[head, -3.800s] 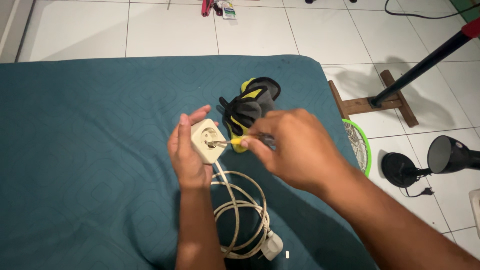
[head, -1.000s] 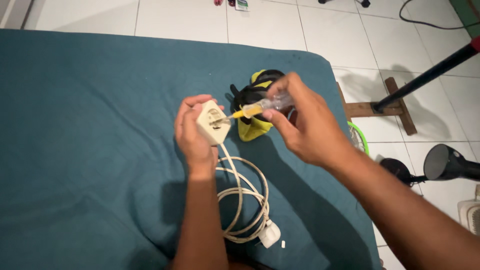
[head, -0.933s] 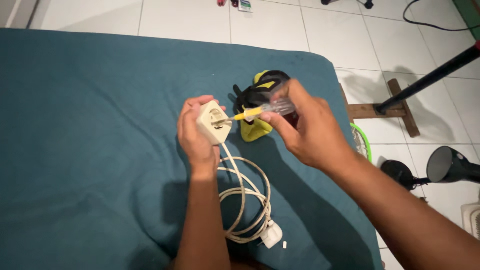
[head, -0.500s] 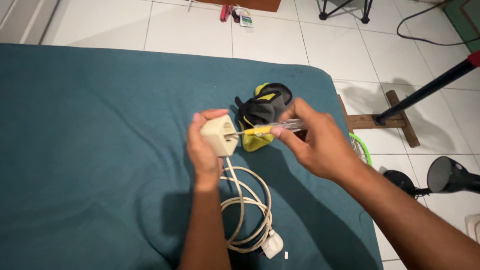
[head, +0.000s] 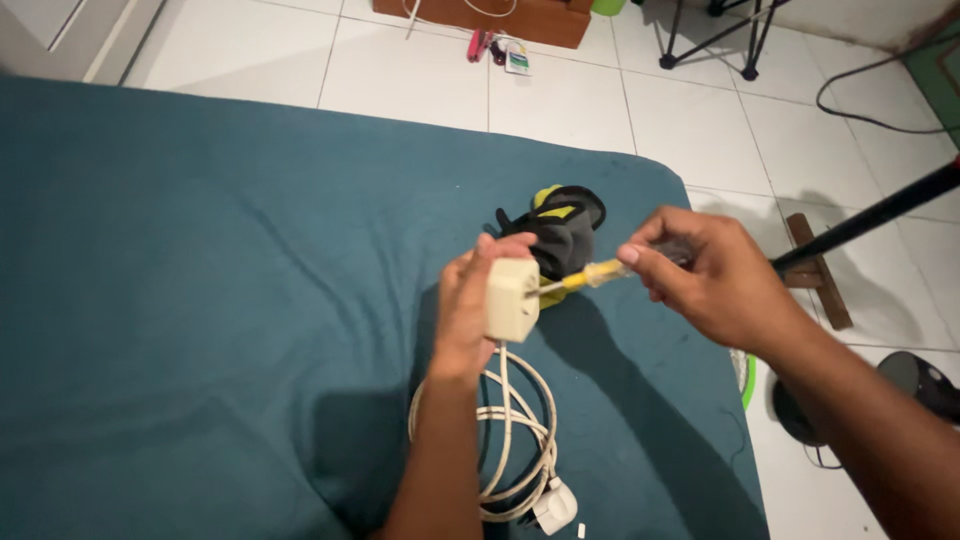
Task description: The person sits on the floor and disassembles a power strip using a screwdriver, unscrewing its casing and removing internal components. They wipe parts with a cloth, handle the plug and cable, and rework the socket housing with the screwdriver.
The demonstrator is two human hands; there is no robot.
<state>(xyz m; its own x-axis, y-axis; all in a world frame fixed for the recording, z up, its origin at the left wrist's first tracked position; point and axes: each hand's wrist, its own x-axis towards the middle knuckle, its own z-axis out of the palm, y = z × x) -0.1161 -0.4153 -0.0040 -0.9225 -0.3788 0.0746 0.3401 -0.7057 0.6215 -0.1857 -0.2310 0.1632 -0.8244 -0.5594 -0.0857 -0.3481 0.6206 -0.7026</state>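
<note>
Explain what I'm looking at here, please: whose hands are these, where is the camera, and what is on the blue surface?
There is no machine here: a person works with two bare hands, and the single camera sits on that person's head, looking down. The left hand holds up a cream socket block. The right hand grips a screwdriver with a yellow shaft; its tip meets the block's face. From the block a white cable runs down into a loose coil that ends in a white plug. All this is over a teal cloth surface. Behind the block lies a black and yellow glove. Beyond the surface is a white tiled floor.
</note>
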